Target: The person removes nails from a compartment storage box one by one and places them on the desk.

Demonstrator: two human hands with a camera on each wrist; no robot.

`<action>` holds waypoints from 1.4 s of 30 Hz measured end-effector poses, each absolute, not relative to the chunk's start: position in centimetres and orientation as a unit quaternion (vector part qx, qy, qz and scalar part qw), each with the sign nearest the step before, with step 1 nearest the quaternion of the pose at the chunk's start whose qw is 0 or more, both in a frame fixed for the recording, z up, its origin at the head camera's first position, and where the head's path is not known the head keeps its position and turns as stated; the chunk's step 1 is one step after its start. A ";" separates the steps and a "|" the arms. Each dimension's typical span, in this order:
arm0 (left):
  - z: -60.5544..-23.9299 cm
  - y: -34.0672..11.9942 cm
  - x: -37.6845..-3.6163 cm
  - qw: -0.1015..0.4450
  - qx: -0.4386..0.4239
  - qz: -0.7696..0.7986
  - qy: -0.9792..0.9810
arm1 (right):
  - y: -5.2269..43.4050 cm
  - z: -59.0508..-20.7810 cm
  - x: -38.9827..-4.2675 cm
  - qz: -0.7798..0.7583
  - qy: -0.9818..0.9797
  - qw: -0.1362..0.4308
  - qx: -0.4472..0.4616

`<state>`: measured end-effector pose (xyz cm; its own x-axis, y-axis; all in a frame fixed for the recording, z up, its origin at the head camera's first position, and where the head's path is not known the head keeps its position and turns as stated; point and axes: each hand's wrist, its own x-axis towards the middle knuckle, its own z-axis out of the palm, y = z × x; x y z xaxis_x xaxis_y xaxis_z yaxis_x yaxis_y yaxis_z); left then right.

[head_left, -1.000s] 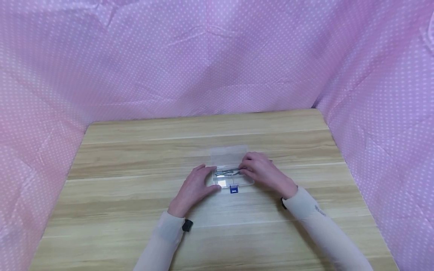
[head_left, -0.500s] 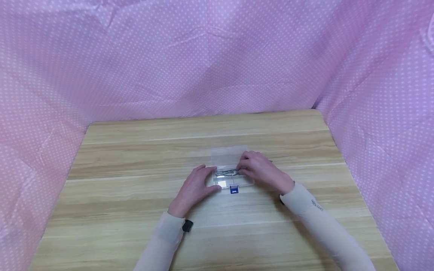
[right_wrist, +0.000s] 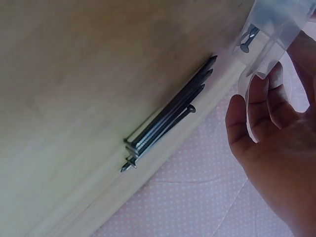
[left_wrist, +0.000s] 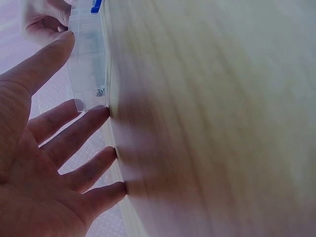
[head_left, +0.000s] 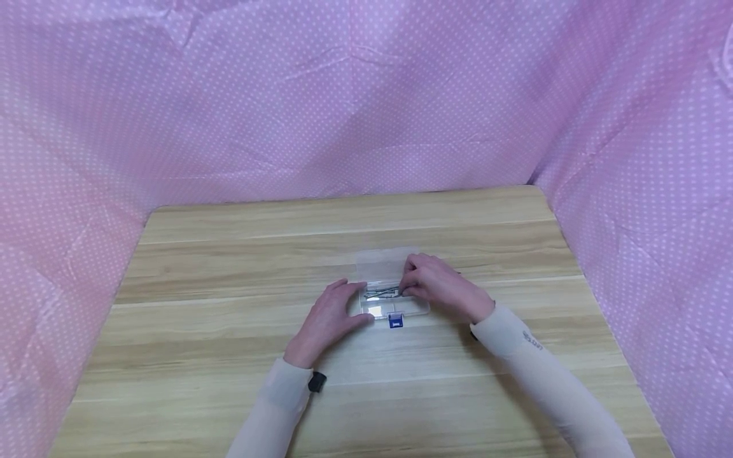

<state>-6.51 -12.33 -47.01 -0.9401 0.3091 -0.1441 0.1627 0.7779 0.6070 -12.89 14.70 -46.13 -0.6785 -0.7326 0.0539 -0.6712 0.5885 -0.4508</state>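
A small clear plastic box (head_left: 411, 308) with a blue latch (head_left: 395, 321) lies on the wooden table (head_left: 229, 267), its lid (head_left: 385, 262) folded back. Several dark nails (head_left: 380, 292) lie inside it. My left hand (head_left: 350, 304) rests flat at the box's left end, its thumb (left_wrist: 47, 59) against the box wall (left_wrist: 89, 64). My right hand (head_left: 405, 289) is over the right half of the box, with its fingertips down by the nails. In the right wrist view its fingers (right_wrist: 256, 103) are loosely bent beside the box (right_wrist: 269, 29), and nothing shows between them.
A bundle of loose nails (right_wrist: 168, 118) lies on the table just right of the box, mostly hidden behind my right hand in the head view. Pink dotted cloth (head_left: 366, 95) walls in the table on three sides. Bare wood surrounds the box.
My right hand has crept a little to the left over the box. The left hand and the box have stayed put.
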 end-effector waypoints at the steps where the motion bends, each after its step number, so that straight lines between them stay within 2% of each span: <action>1: -47.0 -12.3 -6.5 0.118 0.127 0.308 0.935 | 14.7 -46.1 -12.9 -0.221 0.888 0.068 -0.398; 17: -47.0 -12.1 -6.4 0.116 0.125 0.304 0.937 | 14.7 -46.8 -13.8 -0.192 0.882 0.065 -0.426; 42: -47.3 -12.1 -6.4 0.123 0.117 0.304 0.937 | 14.9 -46.7 -12.9 -0.187 0.893 0.080 -0.401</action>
<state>-6.41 -12.08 -47.25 -0.9424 0.2935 -0.1603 0.1435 0.7879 0.5989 -12.95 14.89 -46.66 -0.6658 -0.7461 0.0074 -0.6863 0.6084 -0.3985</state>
